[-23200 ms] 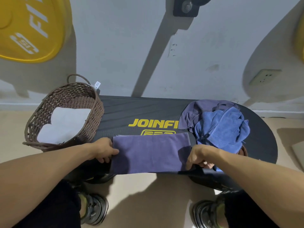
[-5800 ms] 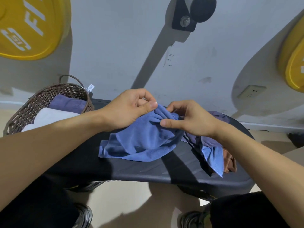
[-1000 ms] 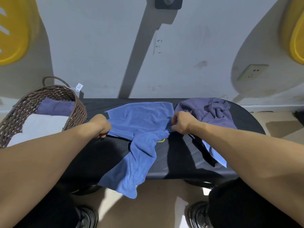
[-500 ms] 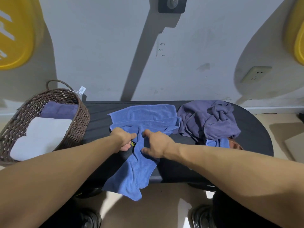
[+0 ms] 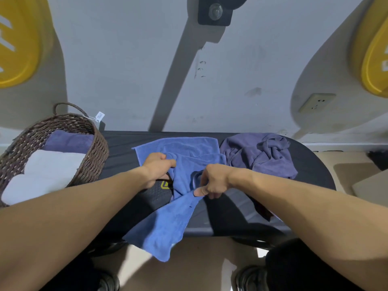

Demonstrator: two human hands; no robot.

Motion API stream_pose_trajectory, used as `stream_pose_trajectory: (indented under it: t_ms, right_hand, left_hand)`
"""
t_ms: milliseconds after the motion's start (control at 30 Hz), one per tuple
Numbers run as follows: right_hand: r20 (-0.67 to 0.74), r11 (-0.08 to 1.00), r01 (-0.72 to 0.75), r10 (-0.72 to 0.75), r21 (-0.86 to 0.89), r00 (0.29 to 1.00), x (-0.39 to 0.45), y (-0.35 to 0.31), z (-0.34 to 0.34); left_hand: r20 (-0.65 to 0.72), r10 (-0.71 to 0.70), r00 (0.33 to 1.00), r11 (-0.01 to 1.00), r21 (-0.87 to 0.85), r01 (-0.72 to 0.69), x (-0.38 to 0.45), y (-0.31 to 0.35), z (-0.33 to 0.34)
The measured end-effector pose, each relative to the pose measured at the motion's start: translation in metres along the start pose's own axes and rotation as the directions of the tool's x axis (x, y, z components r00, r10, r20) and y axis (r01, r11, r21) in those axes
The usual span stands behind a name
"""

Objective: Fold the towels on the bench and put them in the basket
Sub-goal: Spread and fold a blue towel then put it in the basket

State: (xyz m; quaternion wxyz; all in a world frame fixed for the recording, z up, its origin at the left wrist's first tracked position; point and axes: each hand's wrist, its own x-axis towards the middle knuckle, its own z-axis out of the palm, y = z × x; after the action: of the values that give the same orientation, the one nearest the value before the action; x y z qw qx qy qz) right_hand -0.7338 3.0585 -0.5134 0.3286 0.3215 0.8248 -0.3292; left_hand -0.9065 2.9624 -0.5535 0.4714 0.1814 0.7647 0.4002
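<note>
Blue towel (image 5: 168, 217) half-spread on bench (image 5: 310, 185), one end hanging off front | left hand (image 5: 156, 169) and right hand (image 5: 212, 182) each pinch a fold | risk: hanging weight drags it floorward if a pinch slips

1. Dim, even indoor light with a cool cast on the grey wall (image 5: 130, 59).
2. Long, soft shadows slant across the wall below the black bracket (image 5: 214, 11) and beside the yellow plates (image 5: 19, 45).
3. Strong wide-angle bending curves the edges.
4. Slightly soft focus, no glare.
</note>
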Motion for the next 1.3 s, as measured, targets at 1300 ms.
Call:
stream_pose_trajectory:
  t_ms: [1300]
  right_hand:
    - [0.248, 0.889, -0.427, 0.456, -0.165, 0.854, -0.017, 0.041, 0.002]
  left_hand:
    - [0.102, -0.462, 0.881, 0.752, 0.572, 0.328, -0.045, -0.051, -0.057]
